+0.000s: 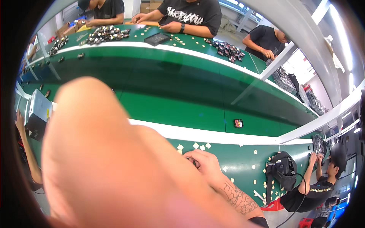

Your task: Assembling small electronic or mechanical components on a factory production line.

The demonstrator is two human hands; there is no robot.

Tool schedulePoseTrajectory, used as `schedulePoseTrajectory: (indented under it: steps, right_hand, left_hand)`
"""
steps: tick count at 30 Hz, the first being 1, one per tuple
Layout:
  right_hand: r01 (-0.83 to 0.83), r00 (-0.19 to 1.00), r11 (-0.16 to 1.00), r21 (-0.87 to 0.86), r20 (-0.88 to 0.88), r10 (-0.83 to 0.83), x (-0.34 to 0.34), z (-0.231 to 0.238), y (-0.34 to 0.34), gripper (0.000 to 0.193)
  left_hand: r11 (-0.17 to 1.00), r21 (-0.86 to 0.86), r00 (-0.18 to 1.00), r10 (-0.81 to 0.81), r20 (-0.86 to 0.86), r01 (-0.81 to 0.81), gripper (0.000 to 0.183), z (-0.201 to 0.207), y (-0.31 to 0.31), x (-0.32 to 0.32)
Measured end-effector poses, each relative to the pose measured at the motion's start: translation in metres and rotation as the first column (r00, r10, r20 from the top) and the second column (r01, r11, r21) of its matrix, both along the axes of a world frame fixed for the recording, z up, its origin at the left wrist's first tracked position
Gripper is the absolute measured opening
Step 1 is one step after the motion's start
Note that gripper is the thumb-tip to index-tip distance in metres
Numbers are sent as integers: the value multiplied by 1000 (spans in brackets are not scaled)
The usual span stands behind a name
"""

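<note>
My left hand [102, 159] looms very close and blurred across the lower left, hiding much of the bench; how its fingers are set cannot be made out. Beyond it, my right hand [205, 162] is over the green bench, its tattooed forearm entering from the lower right. Its fingers curl round a small dark object [194, 162], mostly hidden, so its kind is unclear. Small pale square pieces [195, 145] lie scattered beside the right hand.
A green conveyor belt [182, 106] runs beyond a white rail, carrying a small black-and-red device [238, 123]. A black bag [282, 169] with a cable lies on the bench at right. Co-workers sit opposite near device piles [106, 35] and a black tray [156, 39]; another sits at right.
</note>
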State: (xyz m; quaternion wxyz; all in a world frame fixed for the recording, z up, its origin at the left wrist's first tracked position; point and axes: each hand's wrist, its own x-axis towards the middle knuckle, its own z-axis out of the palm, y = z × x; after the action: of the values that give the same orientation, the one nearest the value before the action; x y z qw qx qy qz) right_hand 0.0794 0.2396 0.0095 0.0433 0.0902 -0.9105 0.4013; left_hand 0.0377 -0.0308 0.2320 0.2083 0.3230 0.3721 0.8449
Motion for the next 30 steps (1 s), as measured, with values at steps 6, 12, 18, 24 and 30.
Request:
schedulePoseTrajectory:
  steps: [6,12,18,24,30]
  right_hand:
    - [-31,997,999,-27,-75,29,-14,-2,-3,11]
    - [74,993,996,-46,-93,-78,4,-9,16,10]
    - [29,979,995,-97,-197,-48,9,-18,12,10]
    - [-23,978,998,-60,-208,10,-5,-10,9,10]
    - [30,987,989,-142,-155,-52,-4,-15,17,9]
  left_hand:
    - [981,85,977,185,-109,-176,19,-16,42,-6]
    - [558,-398,558,146,-817,-728,13,-67,97,-65]
    - [32,-224,223,-42,-974,-974,43,-234,12,-155]
    - [-85,-261,250,126,-960,-961,71,-260,-80,-222]
    - [-82,-326,328,-2,-945,-942,50,-266,-60,-260]
